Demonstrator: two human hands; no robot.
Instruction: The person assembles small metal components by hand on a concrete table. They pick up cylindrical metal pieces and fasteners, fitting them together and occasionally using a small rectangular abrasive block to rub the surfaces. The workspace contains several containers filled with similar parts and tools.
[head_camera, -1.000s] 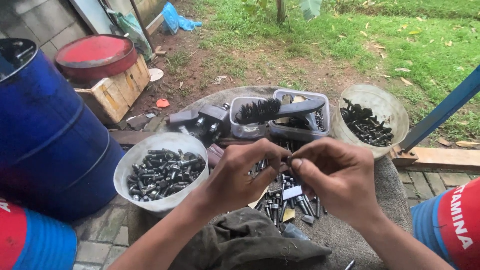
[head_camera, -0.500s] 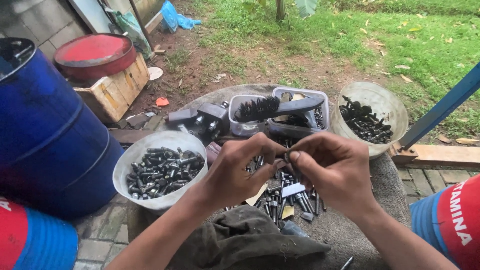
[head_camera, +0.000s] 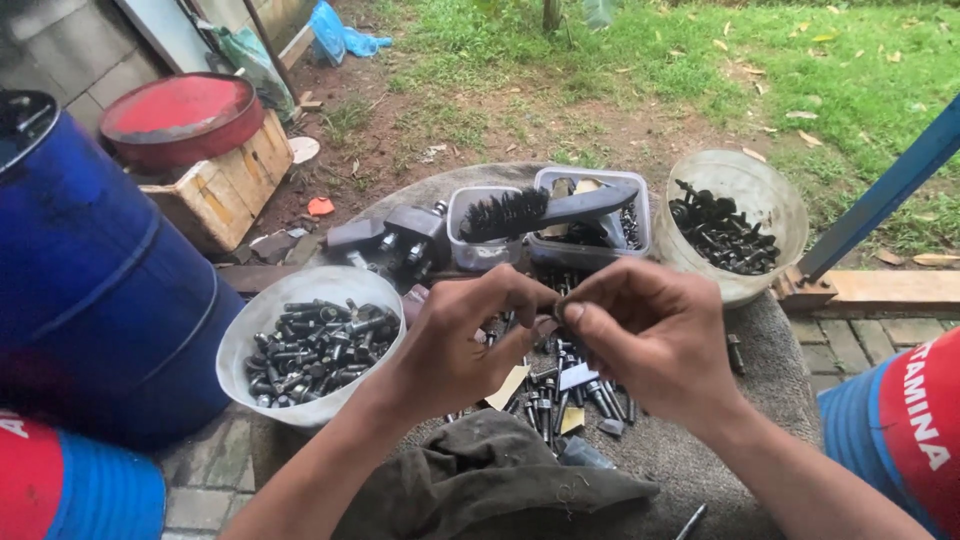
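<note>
My left hand (head_camera: 462, 345) and my right hand (head_camera: 640, 335) meet fingertip to fingertip above a pile of loose dark bolts (head_camera: 565, 385) on a round stone slab (head_camera: 770, 340). Both pinch the same small dark bolt (head_camera: 557, 309) between thumb and fingers; most of it is hidden by the fingers. A white bowl of dark bolts (head_camera: 308, 345) stands left of my left hand. A clear bowl with more bolts (head_camera: 730, 225) stands at the back right.
A wire brush (head_camera: 545, 210) lies across two clear tubs (head_camera: 590, 225) at the back. A grey-green rag (head_camera: 480, 480) lies near me. Blue drums (head_camera: 90, 280) stand left, a red and blue drum (head_camera: 900, 420) right. A wooden crate (head_camera: 215, 185) carries a red lid.
My hands stay together over the bolt pile, and the fingers have shifted slightly around the small bolt. Nothing else has moved.
</note>
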